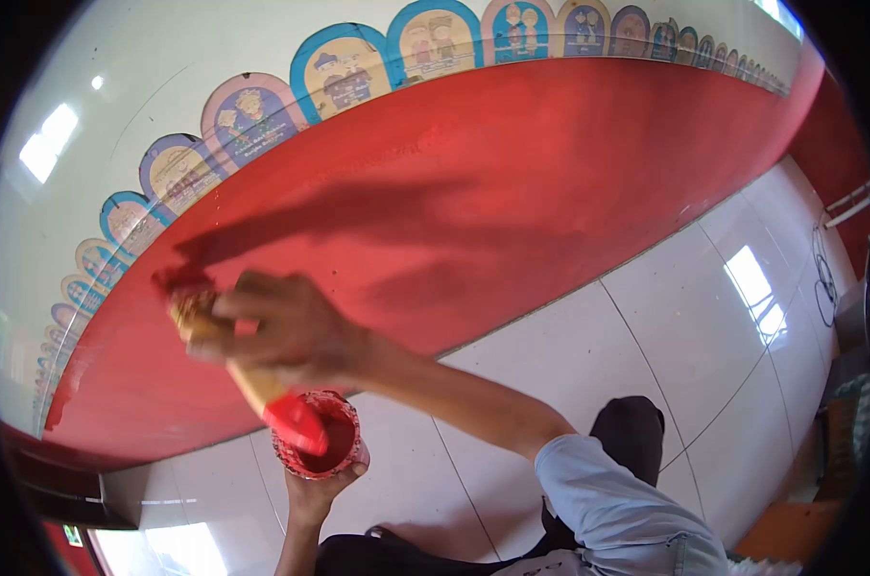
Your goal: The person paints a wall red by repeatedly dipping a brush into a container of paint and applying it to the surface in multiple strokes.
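While the left hand (318, 492) is clasping a paint cup (360, 447), the right hand (296, 331) is pinching a brush (254, 386) near the red wall (550, 182).

Single wide fisheye view, worn on the head, facing forward and down, hands at close range

In front of me, arched pastel paper cards (346, 75) line the wall above its glossy red section (521, 182); glossy white square floor tiles (560, 336) meet its foot. The round red-smeared pot (356, 449) lies in my left hand (312, 494), below my right (296, 331).
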`<state>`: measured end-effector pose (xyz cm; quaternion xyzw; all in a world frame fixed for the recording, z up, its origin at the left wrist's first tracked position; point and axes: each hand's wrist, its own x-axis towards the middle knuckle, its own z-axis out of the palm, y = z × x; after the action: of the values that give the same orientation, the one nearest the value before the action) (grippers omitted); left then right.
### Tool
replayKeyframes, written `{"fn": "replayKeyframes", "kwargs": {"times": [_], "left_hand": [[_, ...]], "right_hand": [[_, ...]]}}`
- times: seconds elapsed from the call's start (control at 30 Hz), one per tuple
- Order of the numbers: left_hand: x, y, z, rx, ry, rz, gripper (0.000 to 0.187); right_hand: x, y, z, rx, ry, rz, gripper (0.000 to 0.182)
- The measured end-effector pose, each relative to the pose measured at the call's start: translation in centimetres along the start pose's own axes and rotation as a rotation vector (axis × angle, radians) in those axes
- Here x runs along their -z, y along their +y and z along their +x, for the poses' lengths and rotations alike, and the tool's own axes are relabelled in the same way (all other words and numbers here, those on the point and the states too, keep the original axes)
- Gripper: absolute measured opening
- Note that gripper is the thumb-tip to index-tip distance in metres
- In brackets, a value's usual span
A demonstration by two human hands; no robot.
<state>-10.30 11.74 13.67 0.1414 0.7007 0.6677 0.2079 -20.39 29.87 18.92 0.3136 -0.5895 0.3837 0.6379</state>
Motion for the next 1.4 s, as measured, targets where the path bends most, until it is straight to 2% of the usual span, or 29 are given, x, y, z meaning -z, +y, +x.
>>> {"fn": "replayKeyframes", "kwargs": {"times": [0.07,0.1,0.2,0.27,0.3,0.37,0.43,0.53,0.6,0.67,0.7,0.77,0.87,0.9,0.93,1.0,1.03,1.1,1.13,1.2,1.27,1.3,1.33,1.37,1.4], "left_hand": [[-1.0,0.8,-1.2,0.083,0.044,-0.026,0.081],[-1.3,1.1,-1.9,0.102,0.072,-0.02,0.083],[-2.8,1.9,-3.8,0.084,0.156,-0.007,0.081],[-3.3,1.8,-4.8,-0.014,0.226,0.008,0.072],[-3.6,1.7,-5.6,-0.083,0.269,0.027,0.065],[-4.1,2.1,-7.0,-0.027,0.306,-0.005,0.073],[-4.8,2.2,-8.2,-0.001,0.34,-0.03,0.079],[-6.4,2.4,-9.1,-0.029,0.377,-0.063,0.083],[-7.9,2.7,-9.3,-0.07,0.397,-0.1,0.085],[-9.5,3.1,-9.2,-0.089,0.422,-0.121,0.088],[-10.3,3.3,-9.1,-0.097,0.432,-0.132,0.089],[-11.9,3.6,-8.6,-0.126,0.434,-0.163,0.092],[-13.4,4.0,-8.3,-0.155,0.419,-0.182,0.094],[-13.9,3.9,-8.3,-0.164,0.41,-0.186,0.094],[-14.4,3.8,-8.5,-0.159,0.413,-0.186,0.094],[-15.6,3.4,-8.9,-0.157,0.415,-0.192,0.094],[-16.1,3.2,-9.1,-0.154,0.424,-0.212,0.093],[-16.9,2.8,-9.5,-0.141,0.447,-0.249,0.092],[-17.3,2.8,-9.6,-0.126,0.465,-0.25,0.091],[-18.4,3.1,-9.7,-0.107,0.502,-0.265,0.09],[-18.9,3.2,-9.9,-0.104,0.516,-0.245,0.091],[-19.1,3.4,-10.0,-0.105,0.522,-0.232,0.091],[-19.4,3.7,-10.0,-0.115,0.528,-0.223,0.092],[-19.7,4.0,-10.0,-0.124,0.531,-0.215,0.093],[-20.0,4.3,-9.9,-0.134,0.534,-0.211,0.094]], "right_hand": [[3.5,0.5,0.8,-0.189,-0.155,0.186,0.018],[5.8,1.5,1.0,-0.245,-0.093,0.189,0.017],[14.5,3.8,4.0,0.026,0.093,-0.261,0.021],[20.1,4.6,4.6,-0.047,0.163,-0.437,0.018],[23.3,5.4,4.3,-0.015,0.183,-0.574,0.014],[28.2,5.5,4.4,-0.186,0.337,-0.634,0.014],[31.1,4.9,6.1,-0.302,0.69,-0.524,0.014],[34.1,7.4,5.5,-0.054,0.612,-0.89,0.008],[29.0,7.1,4.7,-0.065,0.25,-1.029,0.007],[22.2,7.4,2.4,0.142,0.214,-0.527,0.01],[19.3,4.6,3.0,0.007,0.146,-0.349,0.013],[17.4,2.4,3.4,-0.13,-0.079,-0.029,0.018],[20.6,4.2,4.4,-0.146,0.082,0.074,0.017],[23.9,6.0,5.1,-0.039,0.113,-0.117,0.014],[27.8,5.5,6.2,-0.244,0.179,-0.204,0.01],[35.5,7.9,5.9,-0.282,0.295,-0.485,0.01],[38.2,8.1,6.9,-0.183,0.4,-0.592,0.01],[40.4,6.7,8.6,-0.278,0.631,-0.59,0.009],[41.0,7.3,8.1,-0.212,0.603,-0.702,0.008],[41.0,8.4,8.4,-0.058,0.536,-0.912,0.004],[34.9,8.3,7.8,0.006,0.373,-0.861,0.004],[31.9,10.4,4.9,0.107,0.344,-0.7,0.006],[28.2,8.3,4.4,0.024,0.277,-0.559,0.013],[24.9,6.7,4.6,0.03,0.248,-0.474,0.027],[22.9,4.2,5.0,-0.092,0.099,-0.317,0.035]]}}
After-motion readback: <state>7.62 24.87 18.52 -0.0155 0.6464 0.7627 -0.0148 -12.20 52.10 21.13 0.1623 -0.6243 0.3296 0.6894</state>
